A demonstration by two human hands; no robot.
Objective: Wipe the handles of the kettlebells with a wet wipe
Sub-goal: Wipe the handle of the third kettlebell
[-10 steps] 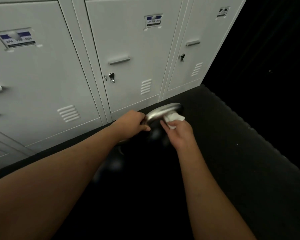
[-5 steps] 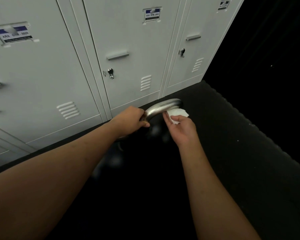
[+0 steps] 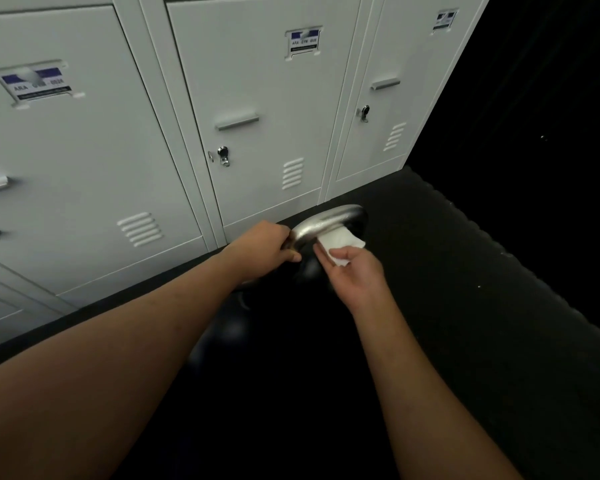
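Kettlebell handle [image 3: 328, 221], bright silver, sits low over the dark floor [image 3: 465, 306], close to the floor's far edge where it meets the grey lockers [image 3: 250, 81], just below the mid locker door. Kettlebell body [image 3: 309, 268] under it is black & nearly lost in shadow; outline can't be made out.

Left grip [image 3: 262, 247] is closed round the handle's left end, fingers curled over it. Right grip [image 3: 355, 275] lies palm-up just right of it, thumb & lightly bent fingers pinching a white wet wipe [image 3: 342, 242]. The wipe's far edge touches the handle's underside, approx mid to right part. The 2 grips are near each other, apart.

A 2nd dim rounded shape [image 3: 232, 330] lies nearer the person, btwn the forearms; too dark to tell what it is. Each locker door has a label, pull bar, lock & vent slots.
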